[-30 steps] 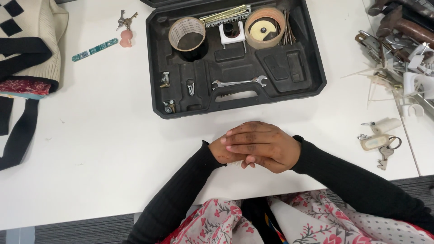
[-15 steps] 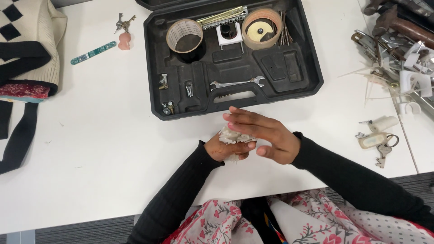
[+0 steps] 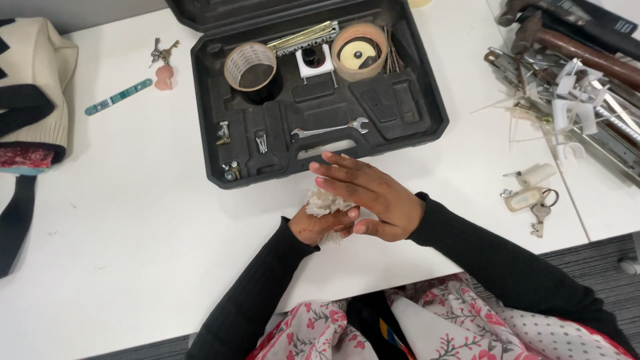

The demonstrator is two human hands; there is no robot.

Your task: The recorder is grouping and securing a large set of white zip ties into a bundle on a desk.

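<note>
White crumpled wad (image 3: 325,200), frame centre, just below the black case (image 3: 413,127) on the surface (image 3: 133,233): cupped in the curled left hand (image 3: 319,225), covered by the flat, open right hand (image 3: 373,199); likely light, soft, compressible, best held loosely around its bulk.

Sleeves: long, plain black, close-fitting knit, running down both forearms and ending at the wrists.
Left hand (image 3: 319,224): bare, no rings or watch in view, mostly hidden under the other hand.
Right hand (image 3: 373,198): bare, no rings in view, nails kept short.
Lower garment: white fabric with pink-red flowers and dark leaves; a dotted patch on the right side.
Centre detail: dark strip between the floral panels with a small multicoloured stripe.
</note>
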